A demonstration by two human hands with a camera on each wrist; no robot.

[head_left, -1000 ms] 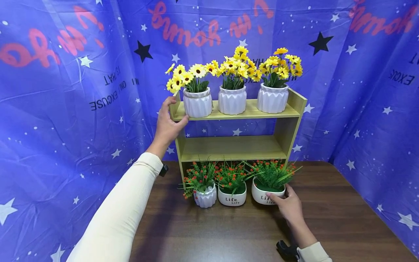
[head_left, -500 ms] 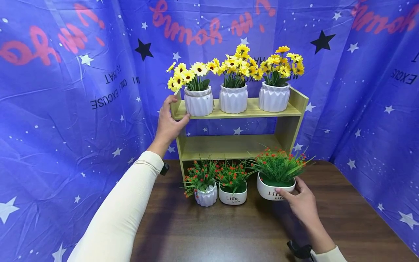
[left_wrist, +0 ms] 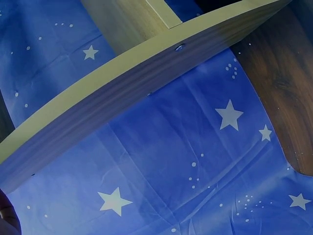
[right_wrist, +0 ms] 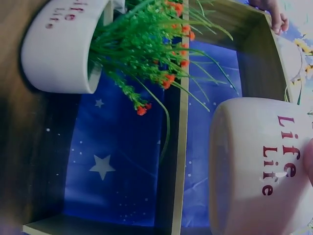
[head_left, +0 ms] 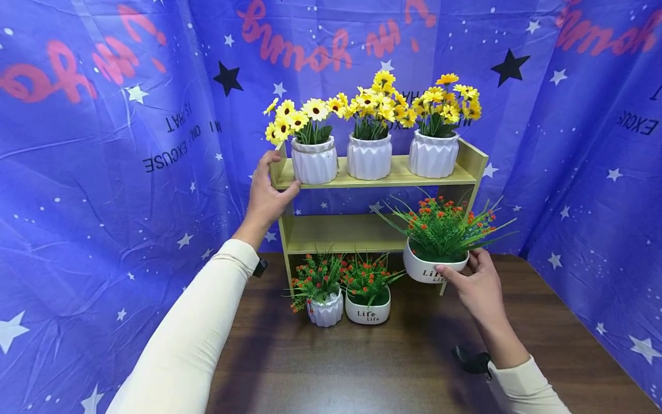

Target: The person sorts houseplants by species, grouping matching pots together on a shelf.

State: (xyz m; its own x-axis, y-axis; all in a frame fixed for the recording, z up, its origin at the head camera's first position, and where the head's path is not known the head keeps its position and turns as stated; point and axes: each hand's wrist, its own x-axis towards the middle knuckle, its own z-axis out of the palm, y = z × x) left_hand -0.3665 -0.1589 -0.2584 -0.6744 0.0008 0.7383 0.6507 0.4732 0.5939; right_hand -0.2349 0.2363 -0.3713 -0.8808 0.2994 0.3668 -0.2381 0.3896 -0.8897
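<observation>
Though beyond left-wrist view, right hand's (head_left: 480, 286) pot (head_left: 421, 267)

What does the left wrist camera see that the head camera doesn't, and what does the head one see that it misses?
Only left wrist: a shiny screw-like dot on the outer side of the shelf.

Only head: yellow flowers, three red-flowered plants and the right hand holding one plant's pot.

Both: the shelf, starry blue cloth and brown table.

Reads "Life Life" on held pot (head_left: 421, 264) and lower oval pot (head_left: 368, 314); upside down on blue curtain (head_left: 170, 230), "EXCUSE", "i'm young".
</observation>
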